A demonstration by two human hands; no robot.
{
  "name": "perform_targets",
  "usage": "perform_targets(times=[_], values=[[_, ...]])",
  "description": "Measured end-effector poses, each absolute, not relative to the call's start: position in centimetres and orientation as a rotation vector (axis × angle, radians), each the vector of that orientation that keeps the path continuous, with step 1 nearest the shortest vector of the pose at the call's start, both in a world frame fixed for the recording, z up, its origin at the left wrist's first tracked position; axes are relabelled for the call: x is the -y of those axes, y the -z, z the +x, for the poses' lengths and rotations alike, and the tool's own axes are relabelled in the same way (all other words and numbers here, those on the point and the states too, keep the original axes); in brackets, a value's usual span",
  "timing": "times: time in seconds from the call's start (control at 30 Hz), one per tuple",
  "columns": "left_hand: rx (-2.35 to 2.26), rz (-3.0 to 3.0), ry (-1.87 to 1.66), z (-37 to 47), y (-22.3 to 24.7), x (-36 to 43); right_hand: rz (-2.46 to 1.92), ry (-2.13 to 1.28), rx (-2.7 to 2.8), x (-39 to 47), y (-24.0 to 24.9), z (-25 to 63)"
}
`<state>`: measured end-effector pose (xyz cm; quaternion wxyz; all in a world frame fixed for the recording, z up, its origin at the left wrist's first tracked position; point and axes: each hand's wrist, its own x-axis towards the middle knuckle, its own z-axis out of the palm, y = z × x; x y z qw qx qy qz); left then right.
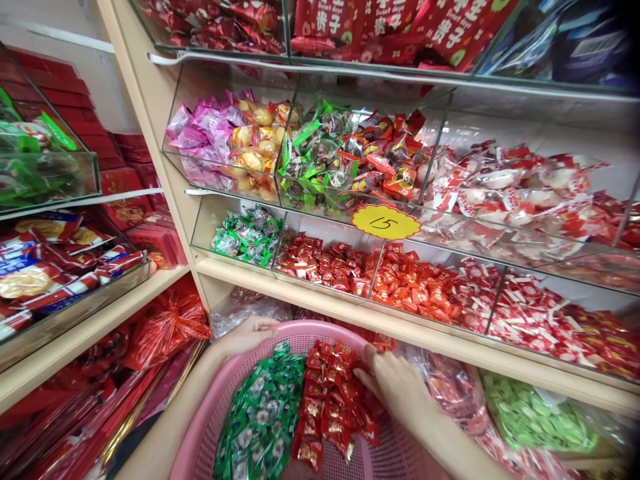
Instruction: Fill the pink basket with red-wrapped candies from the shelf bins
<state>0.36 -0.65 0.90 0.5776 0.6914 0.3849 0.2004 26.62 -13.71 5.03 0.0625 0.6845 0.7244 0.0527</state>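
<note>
A pink plastic basket with perforated walls is held in front of me, under the lowest shelf of candy. My left hand grips its far left rim, the fingertips partly hidden. On the right, my right hand is closed over the rim, with the thumb on the inner side near the candies. Green-wrapped candies fill the left part of the basket. Beside them lies a heap of red-wrapped candies, some in joined strips. Both hands are apart from each other.
Glass-fronted shelf bins hold silver-green candies, red candies and orange-red candies. A yellow tag reads 15. The wooden shelf edge runs just above the basket. Bagged green candies lie lower right; packaged biscuits are left.
</note>
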Motion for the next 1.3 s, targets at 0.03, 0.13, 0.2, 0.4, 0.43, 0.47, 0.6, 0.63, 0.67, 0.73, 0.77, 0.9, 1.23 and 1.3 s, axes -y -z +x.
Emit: perform_targets(times=[0.03,0.13,0.2,0.4,0.43,0.47,0.6,0.63,0.67,0.73,0.77,0.9,1.23,1.3], values=[[-0.904,1.615,-0.467,0.4,-1.0,0.7,2.073,-0.189,-2.22,13.6,-5.6,26.5],[-0.912,1.601,-0.496,0.5,-1.2,0.7,2.069,-0.238,-2.304,12.5,-8.5,25.9],[-0.908,1.591,-0.512,0.5,-1.1,0.6,2.047,-0.258,-2.413,11.0,-10.9,25.4],[-0.887,1.603,-0.53,0.0,-0.2,0.3,1.681,-0.641,-2.562,4.5,-15.4,25.7],[-0.884,1.602,-0.535,0.0,-0.1,0.2,1.616,-0.661,-2.537,3.5,-15.4,25.9],[-0.883,1.597,-0.538,-0.1,0.1,0.2,1.556,-0.644,-2.512,2.6,-15.3,26.2],[-0.888,1.594,-0.54,-0.1,0.1,0.2,1.467,-0.501,-2.438,0.7,-14.2,26.7],[-0.893,1.602,-0.543,0.0,0.0,0.3,1.481,-0.492,-2.421,0.6,-14.0,26.6],[-0.896,1.609,-0.546,0.0,-0.1,0.3,1.498,-0.49,-2.401,0.5,-13.9,26.6],[-0.898,1.615,-0.544,0.1,-0.2,0.4,1.525,-0.489,-2.364,0.6,-13.9,26.4],[-0.898,1.615,-0.542,0.1,-0.3,0.4,1.531,-0.482,-2.351,0.7,-14.0,26.3],[-0.896,1.619,-0.54,0.2,-0.3,0.4,1.515,-0.42,-2.351,0.9,-14.5,26.2],[-0.888,1.61,-0.534,0.2,-0.2,0.3,1.542,-0.379,-2.218,0.5,-15.1,25.4],[-0.89,1.611,-0.533,0.1,-0.2,0.3,1.52,-0.352,-2.215,0.1,-15.3,25.4]])
